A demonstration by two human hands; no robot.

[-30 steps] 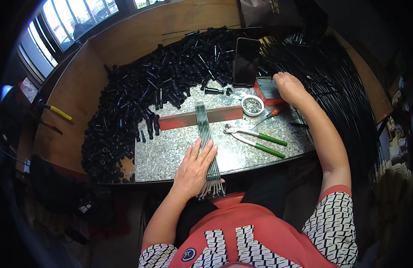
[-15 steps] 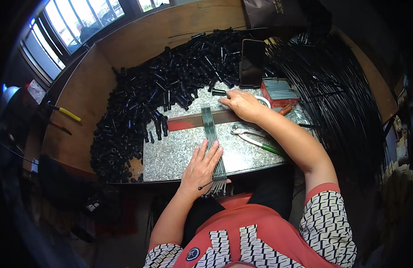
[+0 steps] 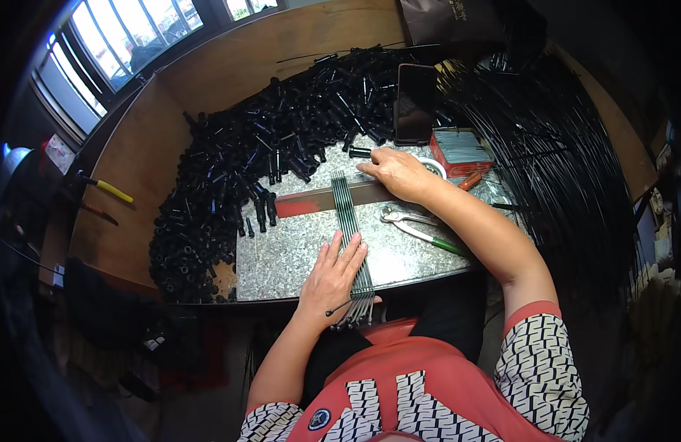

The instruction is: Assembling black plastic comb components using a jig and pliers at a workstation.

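Observation:
A row of thin dark rods [image 3: 345,214], side by side, runs over the metal plate and past its near edge, where the ends are bent and knobbed. My left hand [image 3: 331,278] lies across them with fingers stretched, its thumb tip showing on the rods' far side; it grips them at the edge. Beneath the rods' upper part lies a flat bar [image 3: 303,203], red at its left end. My right hand [image 3: 399,174] is over the bar's right part, fingers bent and pressed together. Its fingertips are partly hidden, as is anything in them. A short black tube [image 3: 359,152] lies against its knuckles.
A heap of black tubular parts [image 3: 244,140] fills the left and back. Green-handled pincers [image 3: 421,230] lie under my right forearm. A phone [image 3: 415,103] stands behind, beside a red box [image 3: 462,151] of thin rods. Long black rods [image 3: 554,147] pile up at right.
My right hand has shifted very slightly left. My left hand stays on the rods, and the rest is unchanged.

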